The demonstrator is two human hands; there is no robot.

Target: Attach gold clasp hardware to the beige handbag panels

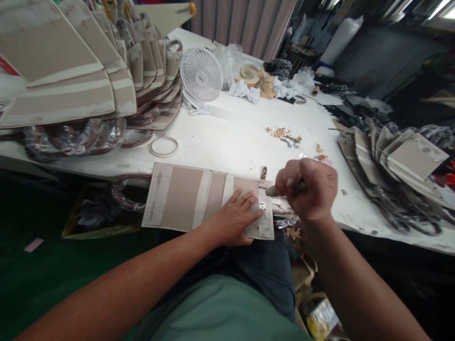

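A beige flat bag panel (185,196) with pale folded edges and a handle beneath lies at the table's front edge, partly over my lap. My left hand (238,213) rests flat on its right part, fingers spread. Small metal fittings (262,205) sit along the panel's right edge, beside my left fingertips. Just beyond that edge is a metal clasp piece (264,173). My right hand (309,187) is closed in a fist around a short tool (272,191) with a pale rounded end, pointing at the right edge. The rest of the tool is hidden in my fist.
Stacked bag panels with wrapped handles (71,90) stand at left, more bags (401,161) at right. A white fan (202,76), tape rolls (249,76), a tape ring (164,147) and gold metal bits (282,132) lie on the white table (227,128).
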